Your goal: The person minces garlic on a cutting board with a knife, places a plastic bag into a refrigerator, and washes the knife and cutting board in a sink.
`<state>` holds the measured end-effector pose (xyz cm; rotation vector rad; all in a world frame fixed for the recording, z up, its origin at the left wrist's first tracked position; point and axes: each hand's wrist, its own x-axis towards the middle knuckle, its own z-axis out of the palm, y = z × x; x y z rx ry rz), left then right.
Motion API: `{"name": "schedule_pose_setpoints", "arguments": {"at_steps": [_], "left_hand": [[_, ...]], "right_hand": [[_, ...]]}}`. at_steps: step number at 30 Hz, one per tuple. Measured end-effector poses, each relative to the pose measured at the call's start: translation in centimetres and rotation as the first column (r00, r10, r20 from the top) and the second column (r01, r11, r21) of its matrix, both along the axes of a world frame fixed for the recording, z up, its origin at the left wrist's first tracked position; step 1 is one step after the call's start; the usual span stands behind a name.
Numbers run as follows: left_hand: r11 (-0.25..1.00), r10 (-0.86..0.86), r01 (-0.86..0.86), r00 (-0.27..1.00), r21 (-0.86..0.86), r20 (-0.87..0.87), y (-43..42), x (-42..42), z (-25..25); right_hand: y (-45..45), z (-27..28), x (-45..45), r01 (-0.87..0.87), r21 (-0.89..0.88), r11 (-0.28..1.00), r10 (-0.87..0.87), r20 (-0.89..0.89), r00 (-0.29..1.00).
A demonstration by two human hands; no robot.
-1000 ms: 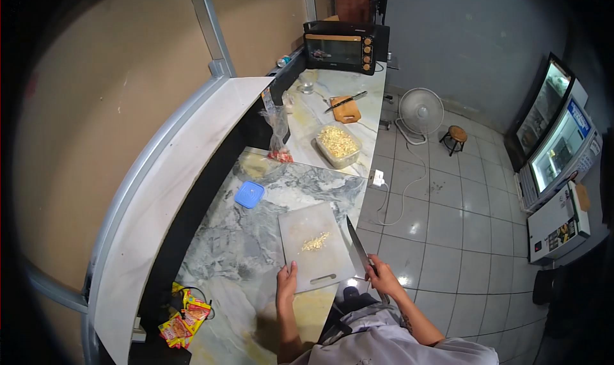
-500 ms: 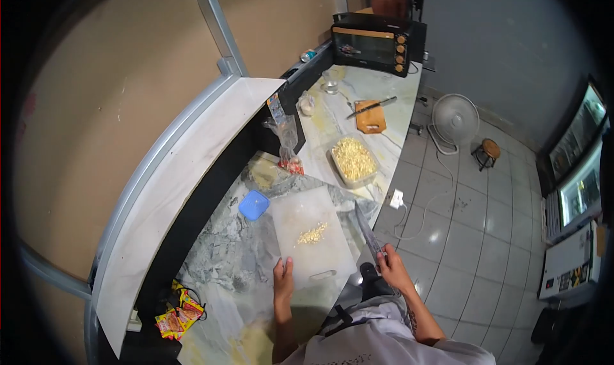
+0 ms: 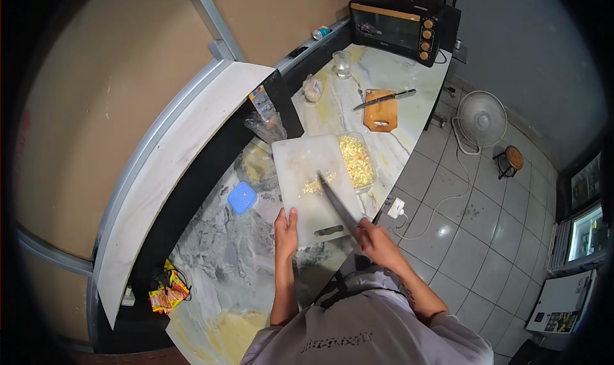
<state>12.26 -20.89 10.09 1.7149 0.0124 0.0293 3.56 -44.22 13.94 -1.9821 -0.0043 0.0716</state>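
My left hand point(image 3: 286, 232) grips the near left edge of a white cutting board point(image 3: 297, 163), thumb on top. Closed round the handle of a large knife point(image 3: 340, 206) is my right hand point(image 3: 376, 240); the blade points over the board, its tip at a small pile of chopped pale yellow food point(image 3: 313, 186). The board's far right corner overlaps a clear plastic container point(image 3: 367, 187) filled with chopped yellow pieces point(image 3: 357, 160). A blue lid point(image 3: 242, 198) lies on the marble counter left of the board.
A small wooden board point(image 3: 381, 117) with another knife point(image 3: 393, 98) lies farther back, near a glass point(image 3: 342, 64) and a small bag point(image 3: 313, 88). A black oven point(image 3: 396, 29) stands at the back. Yellow packets point(image 3: 169, 293) lie at left; a fan point(image 3: 481, 119) stands on the floor.
The white board has moved forward with my left hand, up to the container. My right hand has brought the knife from beside the board to over it. The view has shifted.
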Motion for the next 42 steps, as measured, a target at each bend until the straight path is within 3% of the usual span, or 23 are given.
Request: {"name": "schedule_pose_setpoints", "arguments": {"at_steps": [2, 7, 9, 15, 19, 22, 27, 29, 32, 34, 37, 39, 42], "left_hand": [[0.999, 0.007, -0.008, 1.0, 0.038, 0.013, -1.2, 0.6, 0.6], [0.987, 0.021, -0.016, 0.999, 0.157, -0.031, -2.5, 1.4, 1.3], [0.985, 0.012, -0.002, 0.998, 0.171, -0.062, -2.8, 1.7, 1.4], [0.991, 0.069, -0.069, 0.998, 0.117, 0.001, -2.4, 2.0, 1.7], [0.991, 0.087, -0.084, 0.996, 0.107, -0.026, -1.7, 1.5, 2.5], [0.994, 0.083, -0.079, 0.995, 0.071, -0.063, -0.9, 1.2, 3.0], [0.994, 0.074, -0.064, 0.991, 0.093, -0.113, 0.0, 0.6, 3.1], [0.995, 0.093, -0.096, 0.991, -0.026, -0.099, 0.6, -0.1, 2.7], [0.994, 0.108, -0.107, 0.993, 0.03, -0.041, 2.5, -2.0, 2.7], [0.993, 0.113, -0.116, 0.99, -0.022, -0.087, 4.6, -3.5, 2.3], [0.985, 0.137, -0.151, 0.977, -0.078, -0.162, 8.1, -6.5, 0.8], [0.973, 0.185, -0.211, 0.958, -0.098, -0.218, 9.9, -8.4, 0.1], [0.967, 0.226, -0.246, 0.946, -0.062, -0.232, 12.3, -10.8, -2.4]], "right_hand": [[0.7, 0.3, 1.1, -0.106, -0.034, 0.994, 0.106, -0.019, 0.994], [2.3, -1.6, 4.2, -0.155, -0.123, 0.98, 0.164, 0.071, 0.984], [2.3, -2.1, 5.1, -0.04, -0.258, 0.965, 0.089, 0.18, 0.98], [-2.0, -5.9, 8.6, 0.187, -0.496, 0.848, -0.128, 0.151, 0.98], [-4.6, -5.1, 9.6, 0.241, -0.449, 0.86, -0.176, 0.183, 0.967], [-4.6, -2.8, 8.6, 0.191, -0.421, 0.887, -0.2, 0.023, 0.98], [-1.7, -2.2, 7.0, 0.027, -0.287, 0.958, 0.012, 0.132, 0.991], [-1.3, -3.0, 7.3, 0.006, -0.372, 0.928, 0.031, 0.093, 0.995], [-3.0, -3.9, 8.0, 0.079, -0.408, 0.91, -0.051, 0.08, 0.995], [-4.1, -3.9, 8.4, 0.229, -0.344, 0.911, -0.179, 0.169, 0.969], [-4.0, -1.9, 8.0, 0.194, -0.207, 0.959, -0.16, 0.168, 0.973], [-2.7, -2.1, 7.4, 0.115, -0.169, 0.979, -0.096, 0.117, 0.989], [0.7, -2.0, 6.2, -0.149, -0.178, 0.973, 0.152, 0.005, 0.988]]}}
